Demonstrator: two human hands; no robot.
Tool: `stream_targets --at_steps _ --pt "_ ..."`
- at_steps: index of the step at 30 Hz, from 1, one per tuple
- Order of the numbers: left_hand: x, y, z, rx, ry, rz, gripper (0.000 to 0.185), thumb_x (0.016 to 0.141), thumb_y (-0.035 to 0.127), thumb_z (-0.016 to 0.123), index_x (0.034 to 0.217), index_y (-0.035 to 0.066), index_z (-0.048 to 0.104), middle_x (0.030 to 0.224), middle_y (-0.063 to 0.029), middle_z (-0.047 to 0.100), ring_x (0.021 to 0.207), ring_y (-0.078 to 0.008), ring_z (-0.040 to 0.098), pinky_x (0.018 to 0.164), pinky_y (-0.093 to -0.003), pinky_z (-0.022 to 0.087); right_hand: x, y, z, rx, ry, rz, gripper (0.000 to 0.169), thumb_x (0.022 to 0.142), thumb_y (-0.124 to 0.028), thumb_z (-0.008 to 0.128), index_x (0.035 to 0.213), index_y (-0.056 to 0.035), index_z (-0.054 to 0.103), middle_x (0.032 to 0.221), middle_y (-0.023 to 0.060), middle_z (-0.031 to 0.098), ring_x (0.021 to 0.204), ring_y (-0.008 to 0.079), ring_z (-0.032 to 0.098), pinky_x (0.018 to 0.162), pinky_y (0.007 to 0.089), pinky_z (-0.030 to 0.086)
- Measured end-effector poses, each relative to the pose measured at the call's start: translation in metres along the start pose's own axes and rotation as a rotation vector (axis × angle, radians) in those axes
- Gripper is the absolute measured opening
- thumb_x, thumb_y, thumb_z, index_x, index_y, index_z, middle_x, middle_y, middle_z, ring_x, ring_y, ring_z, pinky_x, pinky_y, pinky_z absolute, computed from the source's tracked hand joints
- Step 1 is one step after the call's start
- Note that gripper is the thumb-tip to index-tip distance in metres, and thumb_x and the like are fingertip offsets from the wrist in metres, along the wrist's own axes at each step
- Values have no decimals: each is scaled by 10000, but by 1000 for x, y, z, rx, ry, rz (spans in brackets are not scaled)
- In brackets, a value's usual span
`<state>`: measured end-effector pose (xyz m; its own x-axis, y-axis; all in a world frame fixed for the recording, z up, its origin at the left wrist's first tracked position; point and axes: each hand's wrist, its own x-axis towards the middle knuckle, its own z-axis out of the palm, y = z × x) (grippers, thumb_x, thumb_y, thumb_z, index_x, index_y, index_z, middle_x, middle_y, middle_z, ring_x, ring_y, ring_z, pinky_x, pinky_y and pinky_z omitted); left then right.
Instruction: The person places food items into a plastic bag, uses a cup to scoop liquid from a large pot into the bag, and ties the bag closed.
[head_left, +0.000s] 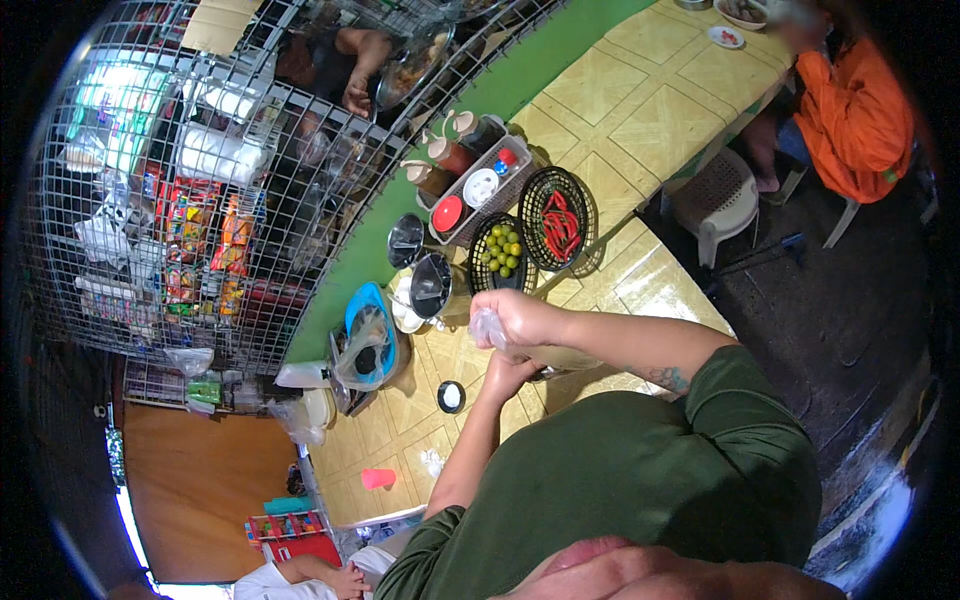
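Observation:
My right hand (510, 319) is closed around the gathered top of a clear plastic bag (489, 328), above the table. Just below it is my left hand (511, 375), against the bag, its fingers partly hidden by my right hand. A pale, translucent part of the bag shows under my right forearm, beside a shiny metallic edge. Beyond my hands stand a black basket of small green citrus fruits (501, 251) and another of red chili peppers (559, 229). A small black dish with white contents (451, 397) lies to the left of my left forearm.
Condiment bottles stand in a grey plastic caddy (487, 199). Nearby are metal canisters (431, 285) and a blue-rimmed tub (369, 334). A pink cup (378, 478) lies on the table (352, 442). Wire mesh borders the far side. A person in orange sits at right; another person's hands show lower left.

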<state>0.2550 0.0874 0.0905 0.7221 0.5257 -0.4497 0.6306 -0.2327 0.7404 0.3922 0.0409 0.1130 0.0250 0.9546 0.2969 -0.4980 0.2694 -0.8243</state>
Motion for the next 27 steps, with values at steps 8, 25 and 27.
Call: stream_targets --at_steps 8,25,27 --pt "-7 3 -4 -19 -94 241 380 763 175 655 1076 -1 530 1074 -118 553 1013 -204 507 859 -320 414 1 -15 30 -34 17 55 214 700 -35 668 831 -55 501 733 -7 519 715 70 492 655 227 421" --pt "-6 -1 -38 201 -244 -48 298 788 124 630 1050 6 550 991 -53 600 905 -116 542 796 -286 442 -26 -54 17 -2015 -746 65 143 737 -207 549 735 -116 660 726 43 638 696 206 586 702 344 340" --pt "-11 17 -29 165 -254 161 392 743 146 681 1082 16 532 1028 -52 587 933 -117 532 813 -288 435 -26 -52 18 -2011 -732 38 137 728 -204 556 697 -119 659 699 33 634 651 193 580 654 323 338"
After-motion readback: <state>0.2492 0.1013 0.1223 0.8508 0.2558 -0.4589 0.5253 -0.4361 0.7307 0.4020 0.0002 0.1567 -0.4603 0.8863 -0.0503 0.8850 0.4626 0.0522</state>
